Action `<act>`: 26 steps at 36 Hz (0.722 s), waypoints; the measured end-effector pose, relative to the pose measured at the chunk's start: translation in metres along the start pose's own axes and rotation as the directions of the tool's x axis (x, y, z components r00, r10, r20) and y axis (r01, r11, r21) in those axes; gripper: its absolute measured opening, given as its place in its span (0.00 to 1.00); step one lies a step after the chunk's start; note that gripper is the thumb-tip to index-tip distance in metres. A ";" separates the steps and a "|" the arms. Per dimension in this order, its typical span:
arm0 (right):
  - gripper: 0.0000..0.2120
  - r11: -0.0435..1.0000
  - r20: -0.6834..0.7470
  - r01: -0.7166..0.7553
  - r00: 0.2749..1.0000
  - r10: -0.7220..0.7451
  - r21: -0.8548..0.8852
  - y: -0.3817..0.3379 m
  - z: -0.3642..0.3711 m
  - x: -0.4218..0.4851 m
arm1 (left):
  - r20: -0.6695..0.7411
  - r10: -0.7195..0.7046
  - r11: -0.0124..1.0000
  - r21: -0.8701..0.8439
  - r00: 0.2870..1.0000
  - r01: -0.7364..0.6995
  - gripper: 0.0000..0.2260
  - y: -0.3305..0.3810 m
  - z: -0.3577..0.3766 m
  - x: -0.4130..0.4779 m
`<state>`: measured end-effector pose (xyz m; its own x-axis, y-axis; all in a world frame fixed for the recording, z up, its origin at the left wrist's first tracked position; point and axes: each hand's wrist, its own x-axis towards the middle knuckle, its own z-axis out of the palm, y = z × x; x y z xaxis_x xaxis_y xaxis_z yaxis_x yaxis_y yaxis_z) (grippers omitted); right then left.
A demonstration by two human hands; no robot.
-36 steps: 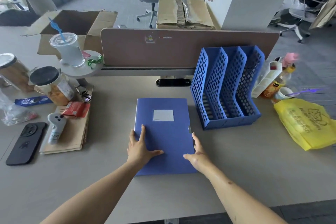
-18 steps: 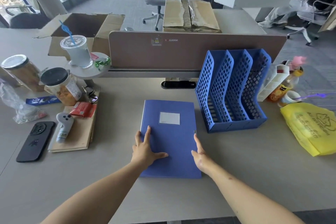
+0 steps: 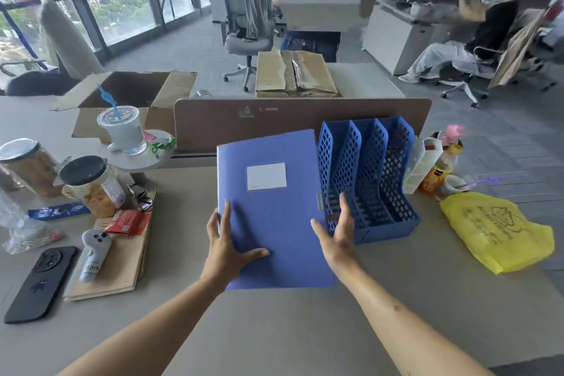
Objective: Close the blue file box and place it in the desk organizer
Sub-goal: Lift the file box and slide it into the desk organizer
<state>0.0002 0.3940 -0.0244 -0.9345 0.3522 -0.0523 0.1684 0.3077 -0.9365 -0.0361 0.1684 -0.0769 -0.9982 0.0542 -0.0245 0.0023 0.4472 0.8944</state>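
Observation:
The blue file box (image 3: 271, 214) is closed, with a white label on its cover, and is raised off the desk with its far end tilted up. My left hand (image 3: 227, 243) grips its left edge, thumb lying across the cover. My right hand (image 3: 337, 230) presses against its right edge near the metal clasp, fingers spread. The blue desk organizer (image 3: 369, 177), with three lattice-walled slots, stands directly to the right of the box, touching distance from my right hand.
Left of the box lie a black phone (image 3: 39, 282), a small grey controller (image 3: 93, 252) on a cardboard pad, jars (image 3: 91, 185) and a lidded cup (image 3: 123, 128). A yellow bag (image 3: 500, 230) and bottles (image 3: 439, 168) sit right of the organizer. A brown divider (image 3: 299, 116) backs the desk.
The file box lay flat on the desk under both hands; now both hands have lifted it, tilting its far end upward beside the organizer. The camera view has also risen.

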 end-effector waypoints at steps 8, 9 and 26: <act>0.32 0.977 0.169 0.026 0.986 0.011 -0.212 -0.097 -0.093 0.019 | 0.051 0.175 0.977 -0.132 0.983 -0.167 0.62 0.062 0.005 0.020; 0.28 0.966 0.156 0.035 0.988 0.005 -0.257 -0.107 -0.103 0.019 | 0.070 0.185 0.973 -0.153 0.980 -0.172 0.62 0.069 0.009 0.019; 0.25 0.745 -0.145 -0.049 0.987 -0.064 -0.666 -0.143 -0.174 -0.007 | 0.530 0.024 0.960 -0.249 0.848 0.128 0.61 0.184 0.082 0.041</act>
<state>0.0373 0.5018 0.1703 -0.8882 0.4558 0.0587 0.3800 0.8003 -0.4637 -0.0712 0.3263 0.0495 -0.8147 0.5299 -0.2355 -0.1407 0.2135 0.9668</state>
